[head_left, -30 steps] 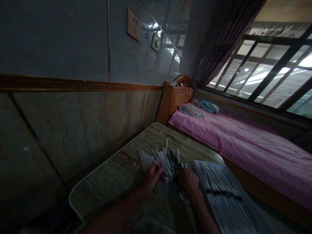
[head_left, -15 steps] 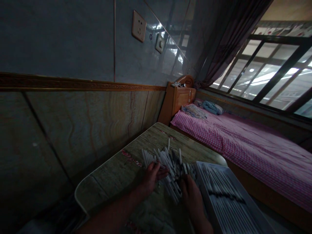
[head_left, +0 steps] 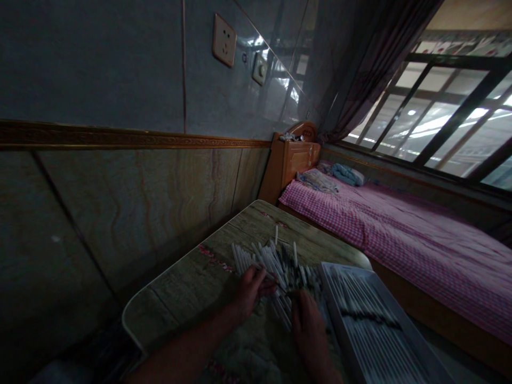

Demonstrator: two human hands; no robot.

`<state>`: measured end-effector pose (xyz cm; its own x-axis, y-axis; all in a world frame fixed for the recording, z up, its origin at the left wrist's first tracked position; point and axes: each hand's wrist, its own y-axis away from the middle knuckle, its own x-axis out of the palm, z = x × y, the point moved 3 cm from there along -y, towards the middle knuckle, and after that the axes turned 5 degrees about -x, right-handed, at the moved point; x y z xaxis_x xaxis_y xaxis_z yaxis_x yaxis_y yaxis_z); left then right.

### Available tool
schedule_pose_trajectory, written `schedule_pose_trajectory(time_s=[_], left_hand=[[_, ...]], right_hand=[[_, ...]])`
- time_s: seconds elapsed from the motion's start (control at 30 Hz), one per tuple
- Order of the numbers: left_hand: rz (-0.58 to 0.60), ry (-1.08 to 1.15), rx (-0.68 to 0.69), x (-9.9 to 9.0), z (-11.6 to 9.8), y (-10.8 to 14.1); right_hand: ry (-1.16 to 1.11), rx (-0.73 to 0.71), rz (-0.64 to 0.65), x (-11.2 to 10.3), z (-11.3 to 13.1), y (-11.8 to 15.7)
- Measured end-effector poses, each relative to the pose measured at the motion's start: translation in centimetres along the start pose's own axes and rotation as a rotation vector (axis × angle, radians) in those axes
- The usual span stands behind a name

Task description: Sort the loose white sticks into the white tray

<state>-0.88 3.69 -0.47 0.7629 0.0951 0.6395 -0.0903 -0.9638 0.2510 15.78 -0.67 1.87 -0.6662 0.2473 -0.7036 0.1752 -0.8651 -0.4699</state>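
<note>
A loose pile of thin white sticks (head_left: 272, 260), some with dark parts, lies on the stone-patterned table (head_left: 180, 298). Over the pile's near left side, my left hand (head_left: 252, 288) pinches a thin stick (head_left: 276, 282). My right hand (head_left: 307, 320) is closed at the stick's other end, where something dark shows at its fingertips. Just right of my right hand stands a pale tray (head_left: 340, 341) holding rows of similar white sticks (head_left: 372, 314) with a dark band across them.
Beyond the table is a bed (head_left: 384, 218) with a pink checked cover and a wooden headboard (head_left: 296, 160). A tiled wall (head_left: 160, 186) runs along the left, with a socket (head_left: 224, 40). A window is at the upper right.
My right hand has moved a little left and down, closer to my left hand. A thin stick now shows between them. My left hand has hardly moved.
</note>
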Motion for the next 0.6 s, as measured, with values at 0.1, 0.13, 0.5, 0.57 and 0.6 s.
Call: schedule_pose_trajectory(time_s=[0.1,0.13,0.5,0.57,0.6], left_hand=[[0.055,-0.045,-0.039,0.1,0.2,0.2],[0.076,-0.064,-0.060,0.2,0.4,0.4],[0.160,0.012,-0.244,1.1,2.4,1.7],[0.127,0.029,-0.231,0.9,2.2,1.5],[0.107,0.043,-0.216,0.8,1.9,1.3]], right_hand=[[0.049,-0.027,0.013,0.0,0.6,-0.1],[0.052,-0.036,0.028,0.1,0.9,-0.2],[-0.207,0.018,-0.206,3.0,3.5,-1.9],[-0.315,0.075,-0.182,2.8,2.8,-2.5],[-0.352,0.114,-0.167,2.4,2.1,-2.8]])
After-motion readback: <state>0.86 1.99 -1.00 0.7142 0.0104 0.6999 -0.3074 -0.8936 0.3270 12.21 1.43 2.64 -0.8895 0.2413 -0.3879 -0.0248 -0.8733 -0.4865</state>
